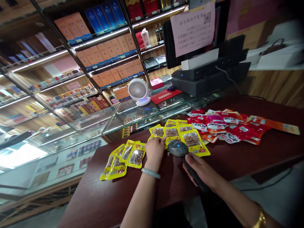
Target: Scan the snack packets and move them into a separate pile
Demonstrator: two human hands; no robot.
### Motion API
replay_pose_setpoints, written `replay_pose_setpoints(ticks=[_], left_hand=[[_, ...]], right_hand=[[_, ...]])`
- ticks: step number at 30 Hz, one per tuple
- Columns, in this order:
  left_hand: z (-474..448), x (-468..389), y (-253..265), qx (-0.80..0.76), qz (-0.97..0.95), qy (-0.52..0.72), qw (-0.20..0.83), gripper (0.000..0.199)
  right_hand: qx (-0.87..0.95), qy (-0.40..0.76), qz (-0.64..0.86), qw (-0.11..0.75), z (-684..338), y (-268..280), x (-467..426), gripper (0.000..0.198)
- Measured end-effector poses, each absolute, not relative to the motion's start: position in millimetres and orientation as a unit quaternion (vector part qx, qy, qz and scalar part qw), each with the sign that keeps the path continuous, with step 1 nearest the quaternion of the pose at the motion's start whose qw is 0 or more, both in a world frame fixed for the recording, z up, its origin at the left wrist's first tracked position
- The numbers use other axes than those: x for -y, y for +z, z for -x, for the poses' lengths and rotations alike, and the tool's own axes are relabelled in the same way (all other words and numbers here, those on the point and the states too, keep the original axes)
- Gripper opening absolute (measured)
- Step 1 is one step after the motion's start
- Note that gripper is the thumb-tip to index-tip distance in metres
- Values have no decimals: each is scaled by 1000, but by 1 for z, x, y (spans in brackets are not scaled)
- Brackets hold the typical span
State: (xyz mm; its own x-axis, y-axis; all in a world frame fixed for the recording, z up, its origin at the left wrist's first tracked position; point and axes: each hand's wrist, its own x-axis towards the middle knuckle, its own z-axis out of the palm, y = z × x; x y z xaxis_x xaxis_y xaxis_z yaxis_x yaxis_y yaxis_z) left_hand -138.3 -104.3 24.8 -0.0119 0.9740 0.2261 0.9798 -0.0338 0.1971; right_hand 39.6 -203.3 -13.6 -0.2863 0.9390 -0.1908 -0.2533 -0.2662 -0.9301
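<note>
Head view: the hands are apart, the right hand [199,167] wrapped around a scanner [178,148], the left hand [155,148] touching yellow packets [171,131] mid-counter [87,193], its grip unclear. Brown strips [191,139] show through their windows. Red packets [249,131] lie to the right, contents hidden.

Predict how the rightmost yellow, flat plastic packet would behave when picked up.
The yellow, flat plastic packet would probably bend slightly, since its edges look thin. It may feel slippery, given its shine. Being flat, it likely won't roll.
</note>
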Motion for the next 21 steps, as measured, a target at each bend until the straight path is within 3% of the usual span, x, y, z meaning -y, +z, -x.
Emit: replay_pose_setpoints(ticks=[3,8,15,21], left_hand=[[117,99,22,706,696,-132,24,52],[112,91,18,716,685,-137,-3,33],[148,110,11,711,645,-254,-117,19],[173,132,3,700,631,-304,-144,15]], right_hand=[[398,687,421,440,-49,-12,205,53],[362,687,435,455,-61,-7,207,55],[348,682,414,493,-65,-3,200,50],[378,701,363,484,-54,1,193,46]])
